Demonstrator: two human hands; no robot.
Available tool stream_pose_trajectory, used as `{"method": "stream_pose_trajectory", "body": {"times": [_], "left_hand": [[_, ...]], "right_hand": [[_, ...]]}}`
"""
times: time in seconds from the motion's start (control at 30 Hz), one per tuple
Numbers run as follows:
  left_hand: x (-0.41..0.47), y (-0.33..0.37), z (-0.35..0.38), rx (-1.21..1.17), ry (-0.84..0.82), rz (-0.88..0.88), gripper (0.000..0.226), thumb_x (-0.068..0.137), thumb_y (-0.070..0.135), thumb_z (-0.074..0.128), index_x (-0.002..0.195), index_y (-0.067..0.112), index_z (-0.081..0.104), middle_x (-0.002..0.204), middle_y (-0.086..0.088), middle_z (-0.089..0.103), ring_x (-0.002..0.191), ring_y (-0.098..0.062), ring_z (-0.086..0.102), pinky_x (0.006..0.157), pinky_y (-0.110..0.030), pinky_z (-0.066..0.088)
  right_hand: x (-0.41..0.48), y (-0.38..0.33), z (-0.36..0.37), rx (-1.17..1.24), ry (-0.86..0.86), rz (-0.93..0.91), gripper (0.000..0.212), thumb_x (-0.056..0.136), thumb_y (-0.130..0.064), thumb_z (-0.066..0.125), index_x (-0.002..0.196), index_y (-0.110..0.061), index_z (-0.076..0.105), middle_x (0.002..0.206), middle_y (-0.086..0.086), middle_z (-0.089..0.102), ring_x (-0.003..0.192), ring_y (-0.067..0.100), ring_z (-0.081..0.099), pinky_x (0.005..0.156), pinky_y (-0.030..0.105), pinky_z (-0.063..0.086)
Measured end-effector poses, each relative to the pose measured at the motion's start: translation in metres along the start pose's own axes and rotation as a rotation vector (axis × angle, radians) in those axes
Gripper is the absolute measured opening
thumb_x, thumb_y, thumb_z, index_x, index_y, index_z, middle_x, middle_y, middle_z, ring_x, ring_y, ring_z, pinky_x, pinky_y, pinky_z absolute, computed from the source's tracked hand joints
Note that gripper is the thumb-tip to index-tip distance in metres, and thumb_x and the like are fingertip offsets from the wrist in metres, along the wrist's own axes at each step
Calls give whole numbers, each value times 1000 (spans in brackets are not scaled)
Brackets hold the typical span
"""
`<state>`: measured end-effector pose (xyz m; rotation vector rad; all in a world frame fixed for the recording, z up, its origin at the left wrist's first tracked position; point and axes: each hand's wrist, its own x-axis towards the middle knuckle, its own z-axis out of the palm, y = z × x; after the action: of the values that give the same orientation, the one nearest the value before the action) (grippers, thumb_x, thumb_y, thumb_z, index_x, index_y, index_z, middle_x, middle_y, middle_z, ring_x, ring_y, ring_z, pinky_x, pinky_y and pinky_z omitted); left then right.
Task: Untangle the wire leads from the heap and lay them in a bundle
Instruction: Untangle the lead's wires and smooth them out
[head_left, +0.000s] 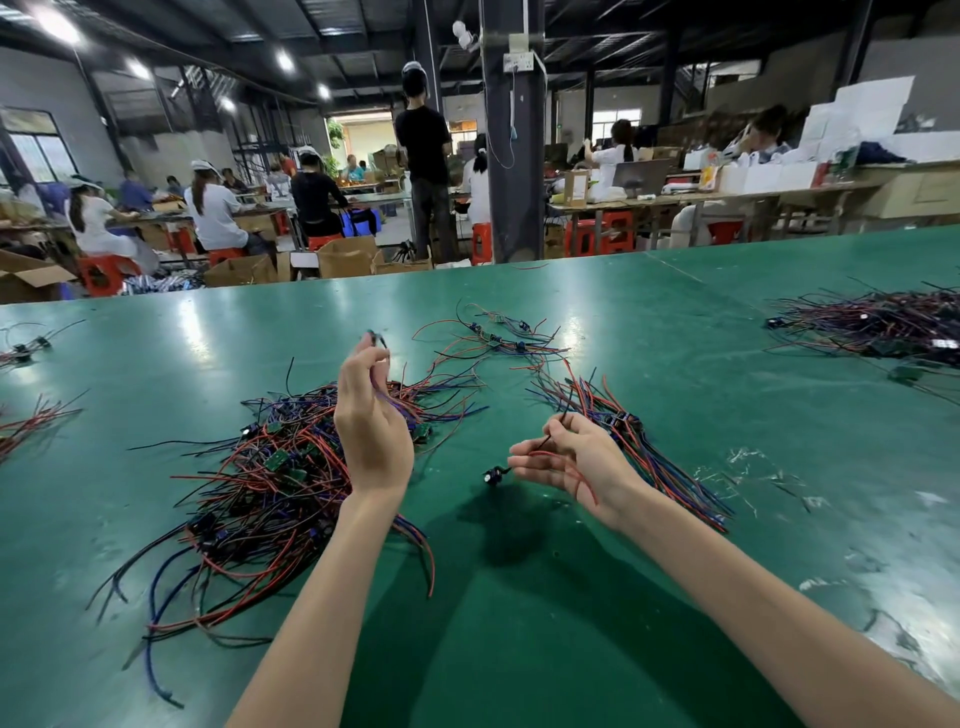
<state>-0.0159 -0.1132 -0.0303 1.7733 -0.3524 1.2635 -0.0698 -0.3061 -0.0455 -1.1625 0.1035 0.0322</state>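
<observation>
I see the left hand (371, 421) raised, pinching a purple lead (392, 401) over the heap (270, 467); the right hand (571, 460), palm up, pinches a red lead (543, 453)

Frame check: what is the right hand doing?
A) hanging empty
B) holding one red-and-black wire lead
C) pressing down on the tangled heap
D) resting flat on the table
B: the right hand pinches a red-and-black wire lead, its small black end piece hanging by the fingertips, away from the heap under the left hand.
</observation>
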Motion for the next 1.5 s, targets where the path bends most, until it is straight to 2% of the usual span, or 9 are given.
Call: {"method": "stream_pose_trajectory", "body": {"times": [0.1, 0.3, 0.4, 0.57, 0.7, 0.83, 1.03, 1.33, 1.5], "left_hand": [[2, -8, -5, 157, -119, -77, 38, 89, -18, 37, 124, -8, 48, 141, -31, 34, 135, -30, 37, 107, -19, 35], [-4, -21, -10, 534, -469, -471, 72, 83, -4, 63, 144, -3, 25, 157, -19, -9, 133, -40, 36, 98, -38, 43], [-7, -17, -6, 618, -489, -485, 75, 81, -4, 62, 145, -1, 23, 155, -26, -9, 145, -39, -3, 117, -43, 21], [-11, -1, 1, 708, -366, -171, 68, 66, -9, 64, 131, 3, 48, 150, -27, 21, 142, -40, 11, 113, -50, 16], [-12, 13, 8, 405, -442, 30, 44, 69, -12, 53, 107, 5, 67, 113, -13, 62, 104, -28, 56, 94, -38, 38], [-22, 33, 22, 9, -1084, -198, 27, 92, 0, 48, 112, 7, 65, 99, -14, 70, 74, -19, 61, 76, -22, 49], [-14, 39, 25, -484, -1278, -723, 26, 93, 4, 54, 119, 4, 55, 89, -6, 68, 64, -10, 62, 62, -19, 50], [47, 12, 57, -330, -1239, -907, 11, 90, 8, 60, 89, -1, 64, 68, -5, 67, 54, -9, 58, 52, -17, 49], [90, -10, 106, -276, -1019, -1037, 27, 90, 20, 62, 112, 4, 58, 126, -8, 55, 108, -20, 55, 86, -30, 51]], "right_hand": [[-2, -4, 0, 104, -11, 14, 20, 103, -9, 33, 84, -8, 39, 73, 24, 69, 64, 32, 70, 60, 36, 60], [-2, -10, 1, 278, -13, 76, 20, 103, -7, 34, 84, -5, 42, 76, 30, 68, 64, 33, 70, 54, 34, 59], [-2, -12, -1, 373, 9, 117, 22, 102, -5, 33, 84, -4, 45, 75, 29, 67, 61, 32, 70, 49, 33, 58], [-1, -15, -5, 585, 61, 148, 23, 99, 0, 34, 80, -4, 46, 71, 28, 67, 53, 30, 68, 46, 31, 57], [1, -19, -8, 672, 83, 150, 19, 100, -2, 34, 85, -2, 46, 69, 27, 67, 50, 28, 66, 45, 29, 56], [4, -21, -12, 781, 90, 149, 20, 101, -5, 37, 90, 5, 50, 69, 26, 67, 49, 27, 66, 46, 29, 56], [6, -26, -19, 856, 75, 118, 21, 100, -5, 37, 91, 8, 51, 72, 27, 67, 52, 27, 67, 49, 29, 57], [17, -4, -10, -5, 195, -15, 13, 103, -12, 34, 104, -2, 42, 97, 21, 59, 60, 29, 65, 55, 34, 59], [9, 14, -7, -361, 115, -53, 8, 101, -13, 39, 96, -14, 45, 106, 16, 57, 55, 24, 65, 63, 39, 57]]}}
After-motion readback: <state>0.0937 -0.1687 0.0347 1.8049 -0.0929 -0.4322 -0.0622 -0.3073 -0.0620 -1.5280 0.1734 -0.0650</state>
